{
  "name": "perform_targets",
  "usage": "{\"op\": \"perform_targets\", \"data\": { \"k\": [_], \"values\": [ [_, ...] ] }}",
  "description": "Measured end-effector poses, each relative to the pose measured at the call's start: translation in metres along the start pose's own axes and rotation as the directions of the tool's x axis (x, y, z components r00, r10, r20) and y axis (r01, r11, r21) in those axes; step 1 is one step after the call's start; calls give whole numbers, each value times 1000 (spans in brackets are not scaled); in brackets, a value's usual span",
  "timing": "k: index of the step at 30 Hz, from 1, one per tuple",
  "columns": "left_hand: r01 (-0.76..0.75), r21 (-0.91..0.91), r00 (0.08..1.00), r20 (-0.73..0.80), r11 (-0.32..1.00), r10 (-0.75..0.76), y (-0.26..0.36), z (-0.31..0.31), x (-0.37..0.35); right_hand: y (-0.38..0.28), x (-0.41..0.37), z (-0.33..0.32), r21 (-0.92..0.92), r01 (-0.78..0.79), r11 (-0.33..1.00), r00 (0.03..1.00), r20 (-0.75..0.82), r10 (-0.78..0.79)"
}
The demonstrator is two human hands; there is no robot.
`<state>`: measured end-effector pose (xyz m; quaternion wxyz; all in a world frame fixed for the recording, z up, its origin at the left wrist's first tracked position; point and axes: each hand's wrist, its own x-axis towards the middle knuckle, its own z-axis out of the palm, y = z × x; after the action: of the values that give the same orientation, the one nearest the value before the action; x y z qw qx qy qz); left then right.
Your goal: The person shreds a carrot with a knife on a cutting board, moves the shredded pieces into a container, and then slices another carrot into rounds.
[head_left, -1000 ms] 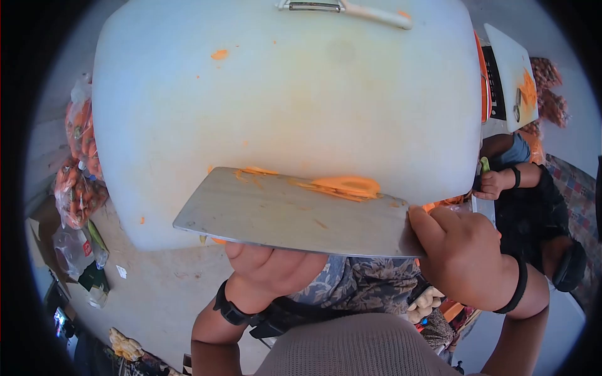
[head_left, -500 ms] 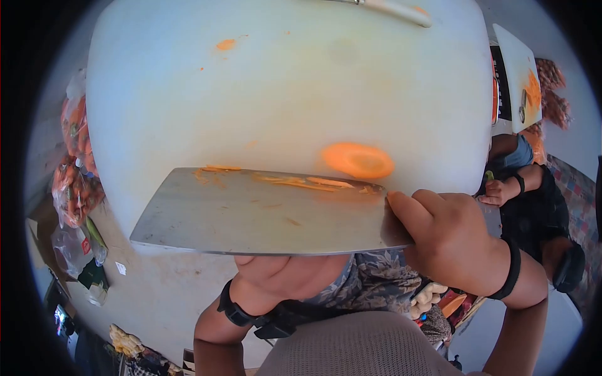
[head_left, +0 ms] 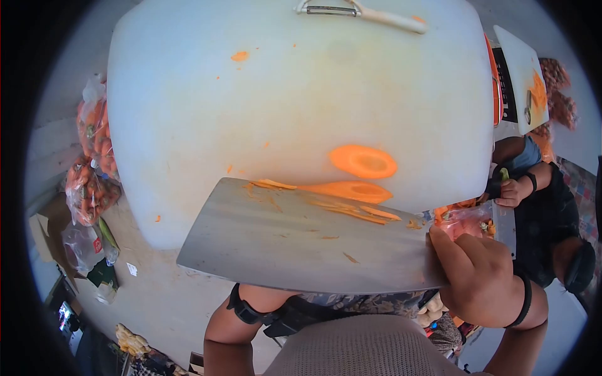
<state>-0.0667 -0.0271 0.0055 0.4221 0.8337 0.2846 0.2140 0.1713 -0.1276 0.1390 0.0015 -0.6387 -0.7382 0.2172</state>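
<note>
A big white cutting board (head_left: 282, 94) fills the view. My right hand (head_left: 480, 276) grips the handle end of a wide steel cleaver (head_left: 301, 241), whose blade leans flat-side up over the board's near edge, smeared with carrot bits. A long carrot piece (head_left: 348, 190) lies against the blade's far edge. One oval carrot slice (head_left: 364, 161) lies flat just beyond it. My left hand is hidden behind the blade. Only my left forearm (head_left: 241, 326), with its black wrist strap, shows below.
A white-handled peeler (head_left: 360, 12) rests at the board's far edge. Clear bags of carrots (head_left: 94, 156) pile up on the left. At the right a second cutting board (head_left: 520, 69) stands beside an orange-edged thing, and another person's hand (head_left: 514, 191) holds a green-handled tool.
The cleaver has shifted right and tipped further back. An oval slice now lies free on the board, and a fresh carrot face shows at the blade. My left hand has dropped out of sight.
</note>
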Motion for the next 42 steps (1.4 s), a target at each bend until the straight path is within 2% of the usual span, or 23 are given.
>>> {"op": "perform_targets", "data": {
  "k": [7,17,18,19,20,21,22,25,29,31,34,38,40,41,42],
  "values": [
    [222,-282,974,102,933,-201,-6,4,-10,0,-6,-1,-41,-31,999,999,20,32],
    [274,-418,959,179,866,-217,1,18,2,6,10,-2,-19,-45,999,993,111,47],
    [125,-249,991,84,960,-107,2,15,6,7,12,0,-7,-42,999,993,110,43],
    [-21,-58,1000,13,998,21,3,10,11,7,14,1,7,-41,999,993,110,40],
    [-156,144,986,-31,977,162,4,6,16,7,18,2,7,-44,999,992,116,43],
    [-273,345,951,-44,898,306,5,2,20,7,21,4,-27,-33,999,993,114,35],
    [-363,532,896,-27,765,444,5,0,22,6,26,5,-62,-21,998,993,112,28],
    [-304,553,912,-66,776,405,9,2,24,12,46,19,18,-30,999,996,85,28],
    [-297,549,921,-49,781,386,7,1,22,12,57,24,29,4,1000,999,49,-6],
    [-344,540,897,-54,768,439,7,2,23,11,54,26,-8,-11,1000,999,36,11],
    [-327,550,911,-35,769,412,11,1,25,7,50,31,-43,-10,999,1000,-23,9],
    [-351,563,898,-26,748,440,4,4,15,6,40,24,26,13,1000,998,-61,-11],
    [-205,200,977,-17,958,212,-3,8,2,2,31,14,-2,7,1000,999,-45,-7],
    [-79,28,997,9,996,79,-4,7,-4,0,25,11,2,4,1000,999,-53,-4],
    [10,-66,999,49,998,-7,-5,5,-9,-1,19,9,-3,-2,1000,1000,-30,2]
  ]
}}
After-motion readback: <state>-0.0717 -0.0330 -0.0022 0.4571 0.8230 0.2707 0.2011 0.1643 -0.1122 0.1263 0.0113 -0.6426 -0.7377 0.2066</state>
